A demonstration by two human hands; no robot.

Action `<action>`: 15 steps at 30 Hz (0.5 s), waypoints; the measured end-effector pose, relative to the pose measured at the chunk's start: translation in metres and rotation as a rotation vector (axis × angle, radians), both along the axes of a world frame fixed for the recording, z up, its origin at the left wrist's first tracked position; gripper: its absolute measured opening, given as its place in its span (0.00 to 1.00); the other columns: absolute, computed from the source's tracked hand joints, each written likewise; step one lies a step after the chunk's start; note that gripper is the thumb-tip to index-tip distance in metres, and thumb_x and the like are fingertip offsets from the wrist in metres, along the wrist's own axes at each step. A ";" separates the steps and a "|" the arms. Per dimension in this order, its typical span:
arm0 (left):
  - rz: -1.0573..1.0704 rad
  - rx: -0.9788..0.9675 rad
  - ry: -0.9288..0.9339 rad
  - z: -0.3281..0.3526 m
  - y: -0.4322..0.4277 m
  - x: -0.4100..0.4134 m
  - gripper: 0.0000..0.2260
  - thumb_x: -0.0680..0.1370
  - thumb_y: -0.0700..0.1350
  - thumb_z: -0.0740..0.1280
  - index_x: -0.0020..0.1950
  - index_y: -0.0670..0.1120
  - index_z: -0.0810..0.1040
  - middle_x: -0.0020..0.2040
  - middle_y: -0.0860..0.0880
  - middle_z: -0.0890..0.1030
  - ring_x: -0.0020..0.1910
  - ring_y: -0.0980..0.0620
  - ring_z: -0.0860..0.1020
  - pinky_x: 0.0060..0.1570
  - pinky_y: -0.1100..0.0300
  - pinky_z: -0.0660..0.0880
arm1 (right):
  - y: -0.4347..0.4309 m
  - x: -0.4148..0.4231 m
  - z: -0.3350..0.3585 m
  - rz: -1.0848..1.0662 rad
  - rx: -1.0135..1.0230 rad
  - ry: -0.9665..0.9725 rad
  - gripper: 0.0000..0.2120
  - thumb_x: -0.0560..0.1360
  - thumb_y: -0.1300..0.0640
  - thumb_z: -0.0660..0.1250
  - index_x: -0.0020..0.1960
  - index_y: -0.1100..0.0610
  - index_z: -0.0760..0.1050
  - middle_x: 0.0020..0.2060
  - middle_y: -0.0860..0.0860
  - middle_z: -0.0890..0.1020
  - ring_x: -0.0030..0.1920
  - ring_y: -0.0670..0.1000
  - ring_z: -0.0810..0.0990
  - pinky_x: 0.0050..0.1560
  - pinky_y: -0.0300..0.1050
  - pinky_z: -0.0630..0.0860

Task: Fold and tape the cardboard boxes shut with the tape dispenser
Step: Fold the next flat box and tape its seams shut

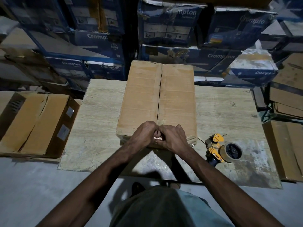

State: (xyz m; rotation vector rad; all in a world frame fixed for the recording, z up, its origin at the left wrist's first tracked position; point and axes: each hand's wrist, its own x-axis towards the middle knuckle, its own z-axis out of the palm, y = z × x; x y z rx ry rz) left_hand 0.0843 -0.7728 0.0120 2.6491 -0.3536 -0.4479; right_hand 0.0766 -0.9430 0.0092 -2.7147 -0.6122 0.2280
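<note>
With curled fingers (pixel 151 128), your left hand (pixel 144 135) and right hand (pixel 173 137) are pinching the cardboard box (pixel 142 99) at six o'clock, tape dispenser (pixel 223 149) at four.

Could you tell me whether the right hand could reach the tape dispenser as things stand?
Probably yes: the tape dispenser lies on the table just right of the right hand, with only bare table between them. The hand would first have to leave the box edge.
</note>
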 end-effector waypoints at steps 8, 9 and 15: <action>0.029 -0.015 -0.040 0.002 0.009 -0.015 0.22 0.70 0.49 0.81 0.37 0.51 0.66 0.40 0.51 0.73 0.37 0.50 0.73 0.31 0.61 0.62 | -0.011 -0.006 -0.002 0.000 0.019 -0.011 0.17 0.72 0.35 0.72 0.51 0.44 0.73 0.41 0.41 0.77 0.43 0.48 0.79 0.48 0.48 0.61; 0.050 -0.005 -0.037 0.001 0.014 -0.015 0.22 0.70 0.48 0.81 0.36 0.50 0.67 0.40 0.51 0.73 0.38 0.50 0.74 0.31 0.61 0.62 | -0.016 -0.005 -0.001 -0.026 0.026 0.012 0.17 0.71 0.36 0.73 0.50 0.44 0.72 0.40 0.41 0.77 0.44 0.48 0.78 0.48 0.48 0.63; 0.182 0.075 0.033 0.008 0.060 -0.012 0.24 0.65 0.54 0.85 0.32 0.48 0.70 0.33 0.50 0.76 0.35 0.50 0.75 0.30 0.57 0.65 | -0.055 -0.009 0.005 -0.103 -0.020 0.046 0.21 0.69 0.38 0.78 0.51 0.44 0.71 0.38 0.40 0.78 0.40 0.45 0.74 0.53 0.48 0.68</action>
